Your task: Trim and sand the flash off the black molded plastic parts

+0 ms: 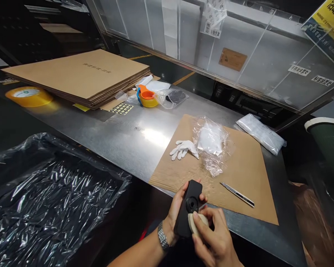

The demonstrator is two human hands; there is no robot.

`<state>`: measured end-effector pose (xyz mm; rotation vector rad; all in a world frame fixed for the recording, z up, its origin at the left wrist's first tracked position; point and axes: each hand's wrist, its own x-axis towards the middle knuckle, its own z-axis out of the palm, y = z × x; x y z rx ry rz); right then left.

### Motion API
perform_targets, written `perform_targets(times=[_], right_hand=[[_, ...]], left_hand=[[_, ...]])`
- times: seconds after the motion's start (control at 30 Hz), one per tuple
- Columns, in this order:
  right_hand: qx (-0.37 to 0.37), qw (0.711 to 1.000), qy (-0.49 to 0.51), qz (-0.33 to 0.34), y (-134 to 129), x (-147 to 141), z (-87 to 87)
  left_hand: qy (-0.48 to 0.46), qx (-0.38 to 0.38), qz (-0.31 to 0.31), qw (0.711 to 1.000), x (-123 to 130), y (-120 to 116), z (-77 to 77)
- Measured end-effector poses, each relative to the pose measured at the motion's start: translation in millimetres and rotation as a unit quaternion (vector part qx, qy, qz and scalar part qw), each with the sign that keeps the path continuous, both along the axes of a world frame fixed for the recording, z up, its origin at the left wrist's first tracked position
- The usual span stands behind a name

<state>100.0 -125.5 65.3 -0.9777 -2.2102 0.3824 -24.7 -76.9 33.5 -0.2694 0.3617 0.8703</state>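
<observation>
A black oblong device [184, 217] with a round ring-shaped part is held in my left hand [174, 209], whose fingers wrap round its sides. My right hand [215, 237] pinches a cream-coloured pad [202, 221] between thumb and fingers, and the pad touches the device beside the ring. Both hands are in front of the table's near edge. Just beyond them, a brown cardboard sheet [247, 159] carries a white glove [183, 149], a clear plastic bag with white contents [210, 139] and a slim cutter knife [237, 194].
Stacked cardboard [80, 74] and yellow tape [29, 97] are at the left of the metal table [128, 137]. An orange-and-yellow tape roll [147, 97] stands at the back. Plastic packages [261, 133] lie at the right. A black-lined bin [52, 200] is at lower left.
</observation>
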Motion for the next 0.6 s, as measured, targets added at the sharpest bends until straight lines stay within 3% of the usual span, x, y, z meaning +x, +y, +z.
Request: perform_targets(times=[0.17, 0.3, 0.43, 0.53, 0.6], right_hand=[[0.009, 1.000, -0.021, -0.009, 1.1, -2.2, 5.9], [0.022, 1.000, -0.001, -0.003, 0.8, -1.2, 1.7], [0.092, 0.996, -0.010, -0.017, -4.6, -3.7, -14.2], [0.141, 0.987, -0.026, -0.067, -7.3, 6.7, -31.0], [0.129, 0.987, -0.037, -0.086, -4.5, 21.3, -42.5]], left_hand=[[0.010, 0.013, 0.035, 0.999, -3.5, -0.9, 2.1], [0.018, -0.063, 0.059, 0.996, -3.5, 4.5, 6.9], [0.069, -0.141, 0.071, 0.985, -3.0, 7.3, 12.0], [0.080, -0.148, 0.060, 0.984, -9.0, 8.3, 16.5], [0.102, -0.134, 0.074, 0.983, -14.3, 10.0, 20.5]])
